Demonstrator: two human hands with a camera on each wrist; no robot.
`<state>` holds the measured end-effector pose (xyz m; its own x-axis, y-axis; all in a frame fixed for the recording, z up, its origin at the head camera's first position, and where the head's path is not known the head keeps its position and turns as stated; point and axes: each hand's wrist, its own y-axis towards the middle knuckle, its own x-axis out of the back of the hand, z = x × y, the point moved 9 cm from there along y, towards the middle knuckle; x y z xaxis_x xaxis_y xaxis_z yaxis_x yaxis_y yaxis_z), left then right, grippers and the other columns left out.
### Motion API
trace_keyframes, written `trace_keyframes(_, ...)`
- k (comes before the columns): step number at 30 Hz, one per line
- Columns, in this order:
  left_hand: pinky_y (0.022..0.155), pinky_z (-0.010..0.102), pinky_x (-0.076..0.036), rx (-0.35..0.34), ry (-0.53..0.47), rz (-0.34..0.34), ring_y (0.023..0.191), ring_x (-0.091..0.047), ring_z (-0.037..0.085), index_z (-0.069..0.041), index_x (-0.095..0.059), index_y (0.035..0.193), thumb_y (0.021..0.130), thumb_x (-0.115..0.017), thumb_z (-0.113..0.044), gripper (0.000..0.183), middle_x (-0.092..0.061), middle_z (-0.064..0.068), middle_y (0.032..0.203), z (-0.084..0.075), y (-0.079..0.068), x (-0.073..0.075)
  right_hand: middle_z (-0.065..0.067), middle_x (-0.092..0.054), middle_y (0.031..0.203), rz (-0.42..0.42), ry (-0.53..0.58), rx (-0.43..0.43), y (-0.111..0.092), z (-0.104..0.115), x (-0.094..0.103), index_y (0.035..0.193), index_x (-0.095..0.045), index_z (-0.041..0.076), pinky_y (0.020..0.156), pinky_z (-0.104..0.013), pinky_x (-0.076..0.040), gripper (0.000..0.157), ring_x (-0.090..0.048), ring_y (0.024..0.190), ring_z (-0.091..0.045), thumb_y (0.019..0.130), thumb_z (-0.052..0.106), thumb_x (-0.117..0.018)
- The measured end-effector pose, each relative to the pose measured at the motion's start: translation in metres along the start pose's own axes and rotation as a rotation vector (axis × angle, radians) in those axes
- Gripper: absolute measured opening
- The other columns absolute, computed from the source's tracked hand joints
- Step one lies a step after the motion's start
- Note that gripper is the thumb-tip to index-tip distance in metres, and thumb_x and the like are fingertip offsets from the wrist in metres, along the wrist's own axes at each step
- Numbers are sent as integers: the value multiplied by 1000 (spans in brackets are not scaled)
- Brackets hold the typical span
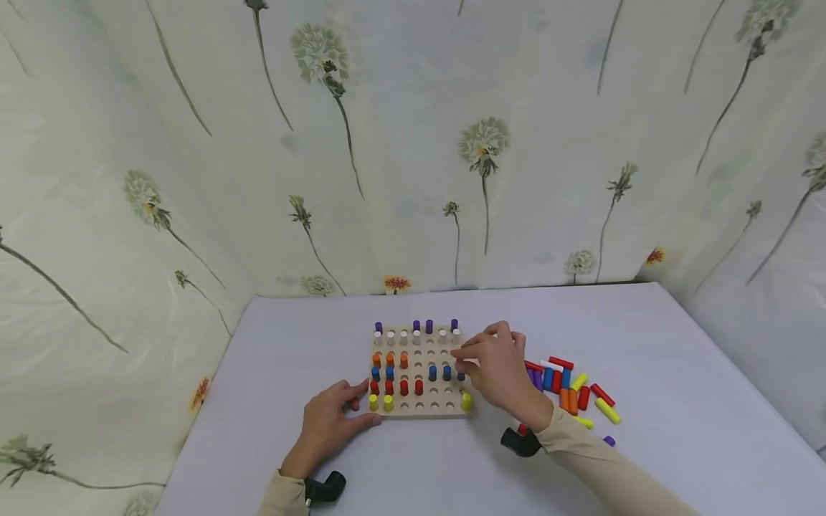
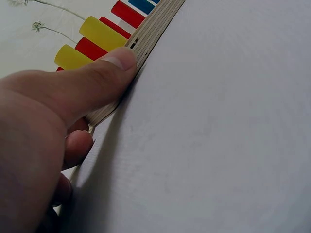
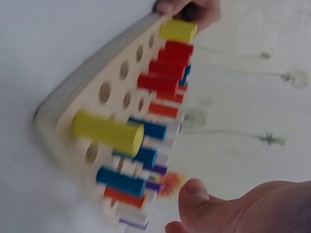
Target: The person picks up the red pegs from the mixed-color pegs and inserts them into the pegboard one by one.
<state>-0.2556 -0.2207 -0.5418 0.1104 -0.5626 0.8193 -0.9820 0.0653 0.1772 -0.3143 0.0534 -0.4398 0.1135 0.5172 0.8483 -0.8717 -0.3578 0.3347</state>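
Observation:
A wooden pegboard (image 1: 413, 412) lies on the table with purple, white, orange, blue, red and yellow pegs upright in rows. My left hand (image 1: 329, 419) grips its near left corner, thumb on the front edge (image 2: 141, 53) and fingers at the left side. My right hand (image 1: 497, 365) is over the right side, index finger and thumb extended toward the end of the orange row. In the right wrist view an orange peg (image 3: 124, 196) stands behind a blue peg (image 3: 120, 180), and the thumb (image 3: 194, 196) shows apart from them. A yellow peg (image 3: 108, 132) stands at the near right corner.
Right of the board lies a loose pile of red, blue, orange, yellow, white and purple pegs (image 1: 572, 401), partly behind the right wrist. Black wrist cameras (image 1: 325, 487) hang by both wrists. A curtain with dandelions (image 1: 413, 179) closes off the table's far edge.

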Motion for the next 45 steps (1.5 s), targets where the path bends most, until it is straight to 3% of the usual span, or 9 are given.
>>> trace_keyframes(12, 63, 22, -28, 4, 3, 5, 67, -38, 3, -22, -74, 137, 78, -92, -52, 69, -51, -16, 79, -1, 1, 1, -10, -82, 101, 112, -163, -146, -5, -79, 21, 110, -85, 12, 94, -67, -30, 26, -50, 110, -41, 84, 13, -90)
trace_keyframes(20, 62, 22, -27, 7, 18, 8, 67, -37, 3, -21, -74, 137, 77, -91, -54, 70, -50, -14, 79, 0, -1, 1, -10, -79, 96, 183, -187, -236, -16, -113, 11, 112, -83, 6, 89, -59, -39, 28, -54, 98, -37, 88, 19, -87)
trace_keyframes(25, 62, 22, -27, -2, 16, -4, 66, -37, 3, -22, -75, 136, 77, -92, -53, 69, -50, -16, 79, 0, -1, 1, -9, -78, 90, 178, -199, -228, -17, -121, 5, 102, -85, 7, 77, -50, -43, 22, -53, 91, -33, 88, 24, -87)
trace_keyframes(32, 62, 22, -28, -16, 21, -7, 66, -37, 2, -22, -75, 135, 77, -91, -53, 68, -50, -16, 78, -2, 0, 1, -8, -78, 86, 117, -208, -206, -15, -127, 3, 93, -85, 8, 77, -52, -43, 11, -53, 88, -32, 89, 18, -86)
trace_keyframes(45, 63, 22, -28, -3, 8, -6, 67, -38, 3, -20, -75, 135, 77, -93, -51, 68, -50, -16, 79, -2, 1, 1, -13, -80, 90, 36, -183, -102, -8, -120, 0, 98, -85, 6, 71, -43, -44, 10, -55, 84, -29, 90, 11, -84)
